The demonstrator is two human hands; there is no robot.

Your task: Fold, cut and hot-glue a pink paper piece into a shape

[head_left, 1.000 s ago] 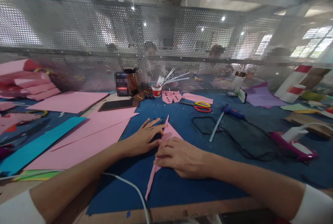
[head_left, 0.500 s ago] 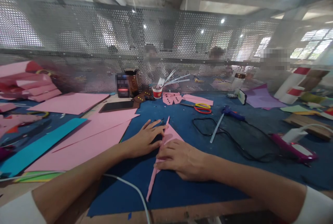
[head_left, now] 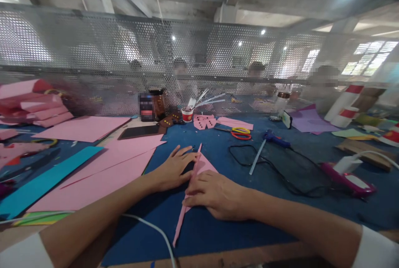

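A sheet of pink paper (head_left: 208, 164) lies on the blue table covering, one edge rolled into a thin tube that slants from upper right to lower left. My left hand (head_left: 175, 169) grips the upper part of the tube between thumb and forefinger, its other fingers stretched forward. Lower down, my right hand (head_left: 215, 195) has its fingers bent over the roll and hides much of the sheet. The tube's lower end sticks out below my right hand.
Right of my hands lie scissors (head_left: 240, 133), a blue glue gun (head_left: 276, 139) with its black cord, and a magenta power strip (head_left: 347, 180). Large pink sheets (head_left: 106, 176) and a turquoise strip (head_left: 52, 178) cover the left. A paper cup (head_left: 187, 115) stands behind. A white cable (head_left: 152, 222) crosses the front.
The camera view has tilted slightly, so the scene sits a little lower. Both hands stay on the rolled pink paper with hardly any visible movement.
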